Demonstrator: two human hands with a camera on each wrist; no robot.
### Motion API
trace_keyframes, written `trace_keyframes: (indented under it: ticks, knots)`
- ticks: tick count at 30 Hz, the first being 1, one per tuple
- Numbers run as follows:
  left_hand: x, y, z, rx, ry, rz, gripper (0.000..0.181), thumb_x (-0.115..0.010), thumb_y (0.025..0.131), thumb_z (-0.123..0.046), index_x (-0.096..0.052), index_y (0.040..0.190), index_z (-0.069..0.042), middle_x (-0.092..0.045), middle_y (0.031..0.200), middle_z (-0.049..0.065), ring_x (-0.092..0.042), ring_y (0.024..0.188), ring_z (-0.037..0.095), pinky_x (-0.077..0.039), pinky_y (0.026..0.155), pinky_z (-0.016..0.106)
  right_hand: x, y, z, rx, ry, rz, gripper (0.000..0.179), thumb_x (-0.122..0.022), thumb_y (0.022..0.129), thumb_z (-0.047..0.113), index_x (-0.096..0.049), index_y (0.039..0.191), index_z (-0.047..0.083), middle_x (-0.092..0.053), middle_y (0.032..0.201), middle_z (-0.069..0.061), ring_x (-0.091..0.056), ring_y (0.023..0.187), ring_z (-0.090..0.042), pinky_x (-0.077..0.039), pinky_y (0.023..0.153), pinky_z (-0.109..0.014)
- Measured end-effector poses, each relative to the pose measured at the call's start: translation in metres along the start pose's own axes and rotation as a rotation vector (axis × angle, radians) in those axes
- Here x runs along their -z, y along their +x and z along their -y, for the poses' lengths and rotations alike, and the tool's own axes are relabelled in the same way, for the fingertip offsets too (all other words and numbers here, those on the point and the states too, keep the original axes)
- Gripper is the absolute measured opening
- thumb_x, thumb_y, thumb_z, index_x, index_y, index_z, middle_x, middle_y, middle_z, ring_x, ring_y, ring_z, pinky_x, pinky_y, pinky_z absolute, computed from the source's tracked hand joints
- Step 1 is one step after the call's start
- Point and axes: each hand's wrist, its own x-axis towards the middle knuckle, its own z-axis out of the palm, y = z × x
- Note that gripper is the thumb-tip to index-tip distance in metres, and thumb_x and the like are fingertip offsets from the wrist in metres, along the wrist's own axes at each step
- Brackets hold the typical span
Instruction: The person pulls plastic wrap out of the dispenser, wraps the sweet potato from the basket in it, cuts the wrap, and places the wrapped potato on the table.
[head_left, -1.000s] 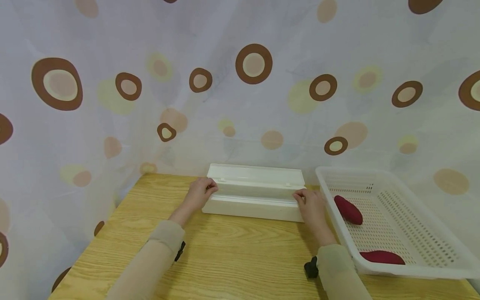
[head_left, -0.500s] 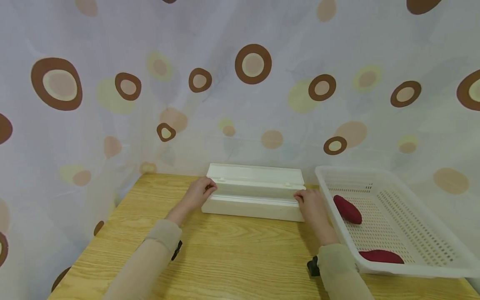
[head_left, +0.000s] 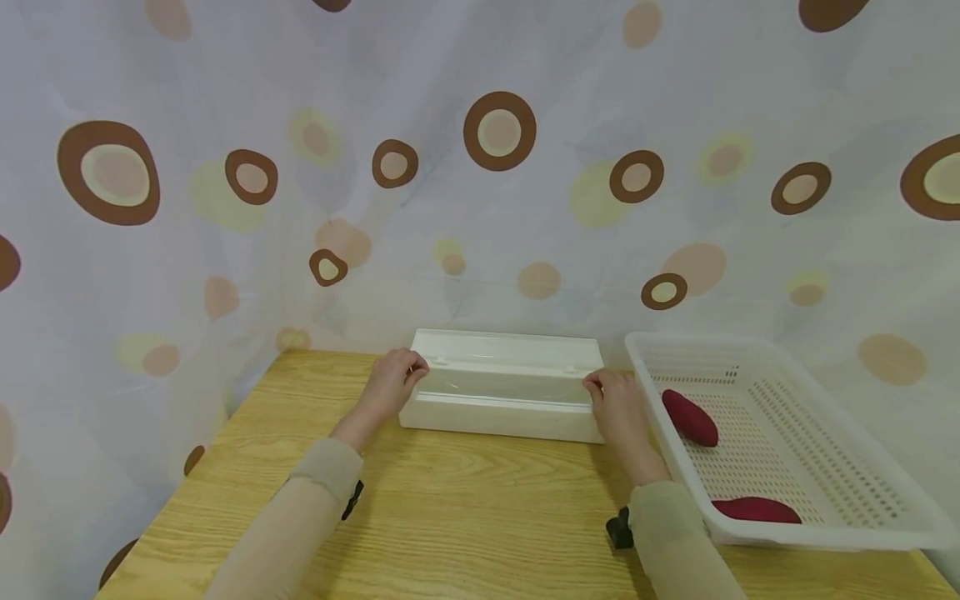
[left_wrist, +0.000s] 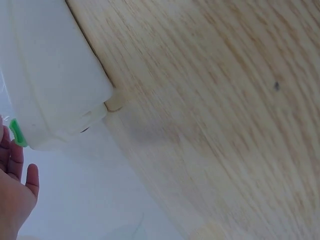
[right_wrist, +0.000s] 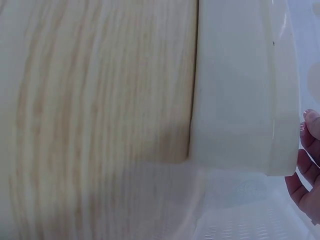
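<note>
A long white cling film dispenser (head_left: pixel 502 421) stands at the back of the table, its lid (head_left: pixel 502 345) tipped back toward the curtain. Clear cling film (head_left: pixel 498 385) stretches across its opening, showing as faint curved reflections. My left hand (head_left: pixel 386 385) pinches the film at the left end between thumb and fingers. At the right end, my right hand (head_left: pixel 621 410) pinches its other side. In the left wrist view, a green piece (left_wrist: pixel 18 133) sits at the dispenser's end beside my fingers. The right wrist view shows my right fingers (right_wrist: pixel 306 167) just past the dispenser's corner.
Right of the dispenser is a white perforated plastic basket (head_left: pixel 821 537), close to my right forearm. Two dark red sweet potatoes, one farther back (head_left: pixel 690 418) and one nearer (head_left: pixel 757 510), lie in it. A patterned curtain (head_left: pixel 495 242) hangs behind the wooden table (head_left: pixel 480 517).
Both hands have risen slightly above the dispenser, and the film between them shows more clearly. The head view has shifted a little; the basket and sweet potatoes stay in place.
</note>
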Motion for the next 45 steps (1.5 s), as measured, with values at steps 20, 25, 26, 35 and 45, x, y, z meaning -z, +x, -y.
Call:
trace_keyframes:
  ticks: [20, 25, 26, 35, 45]
  knots:
    - [0.010, 0.009, -0.007, 0.017, 0.005, -0.012, 0.012, -0.058, 0.094, -0.018, -0.066, 0.094, -0.008, -0.059, 0.089, 0.003, -0.050, 0.084, 0.021, -0.037, 0.079, 0.043, 0.024, 0.017, 0.024, -0.124, 0.042, 0.100, 0.014, -0.055, 0.094, 0.005, -0.065, 0.094, -0.005, -0.065, 0.092, -0.021, -0.061, 0.087, -0.037, -0.048, 0.079, -0.048]
    - [0.016, 0.011, -0.012, 0.022, 0.003, -0.012, 0.014, -0.057, 0.094, -0.018, -0.066, 0.095, -0.006, -0.060, 0.090, 0.004, -0.050, 0.085, 0.022, -0.037, 0.079, 0.043, 0.035, 0.023, 0.031, -0.115, 0.013, 0.109, 0.014, -0.057, 0.093, 0.006, -0.066, 0.092, -0.004, -0.065, 0.088, -0.020, -0.061, 0.084, -0.036, -0.048, 0.076, -0.048]
    - [0.016, 0.011, -0.012, 0.021, 0.003, -0.014, 0.014, -0.057, 0.094, -0.017, -0.066, 0.095, -0.006, -0.060, 0.090, 0.005, -0.050, 0.085, 0.023, -0.038, 0.079, 0.044, 0.037, 0.025, 0.032, -0.113, 0.008, 0.109, 0.014, -0.057, 0.093, 0.007, -0.066, 0.091, -0.004, -0.066, 0.088, -0.020, -0.061, 0.083, -0.036, -0.048, 0.076, -0.048]
    - [0.025, 0.013, -0.018, 0.000, 0.004, -0.039, 0.014, -0.058, 0.094, -0.017, -0.066, 0.094, -0.005, -0.060, 0.088, 0.005, -0.051, 0.084, 0.023, -0.037, 0.079, 0.043, 0.050, 0.030, 0.037, -0.092, -0.021, 0.193, 0.016, -0.055, 0.095, 0.008, -0.065, 0.095, -0.004, -0.065, 0.088, -0.019, -0.058, 0.077, -0.029, -0.049, 0.071, -0.044]
    - [0.031, 0.014, -0.020, -0.010, 0.002, -0.038, 0.013, -0.057, 0.094, -0.018, -0.066, 0.093, -0.008, -0.060, 0.088, 0.003, -0.050, 0.083, 0.022, -0.037, 0.079, 0.044, 0.062, 0.039, 0.040, -0.002, -0.051, 0.293, 0.014, -0.054, 0.095, 0.005, -0.065, 0.097, -0.003, -0.065, 0.091, -0.019, -0.062, 0.081, -0.031, -0.051, 0.073, -0.044]
